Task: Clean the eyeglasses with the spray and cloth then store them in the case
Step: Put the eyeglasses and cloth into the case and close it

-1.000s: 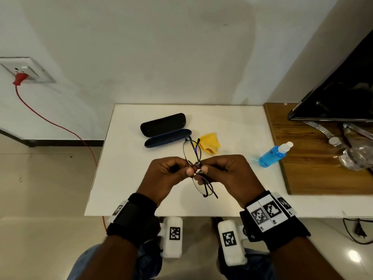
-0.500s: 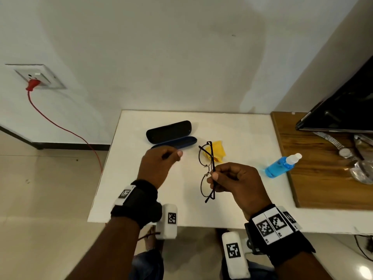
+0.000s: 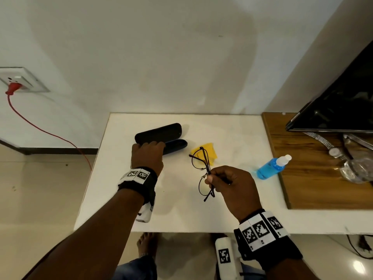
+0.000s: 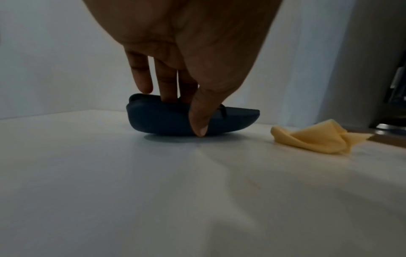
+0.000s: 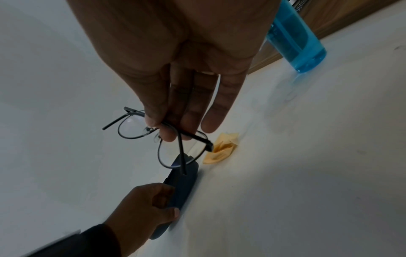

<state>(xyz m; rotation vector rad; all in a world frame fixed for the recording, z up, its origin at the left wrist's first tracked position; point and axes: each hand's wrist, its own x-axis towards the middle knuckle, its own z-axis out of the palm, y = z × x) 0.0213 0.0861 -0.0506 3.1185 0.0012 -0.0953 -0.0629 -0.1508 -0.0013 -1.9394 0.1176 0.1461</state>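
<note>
Thin black-framed eyeglasses (image 3: 198, 158) hang over the white table (image 3: 181, 215), pinched near the bridge by my right hand (image 3: 210, 179). In the right wrist view the eyeglasses (image 5: 140, 128) show one temple folded across a lens under my right hand (image 5: 162, 132). The dark blue case (image 3: 177, 145) lies open at the back left. My left hand (image 3: 148, 150) grips its near half: in the left wrist view the thumb is on the front wall of the case (image 4: 158, 120) and the fingers reach inside. A yellow cloth (image 3: 210, 150) lies crumpled beside the case. The blue spray bottle (image 3: 269, 168) lies on its side at the right.
A wooden top (image 3: 312, 178) adjoins the table on the right, carrying a dark screen (image 3: 343, 102), a wristwatch (image 3: 333, 151) and a glass object (image 3: 357, 170). A red plug (image 3: 14, 89) and cable hang on the left wall. The table ends at its near edge above my feet.
My left hand let go of the eyeglasses and moved back-left onto the case. My right hand kept the eyeglasses and shifted slightly right.
</note>
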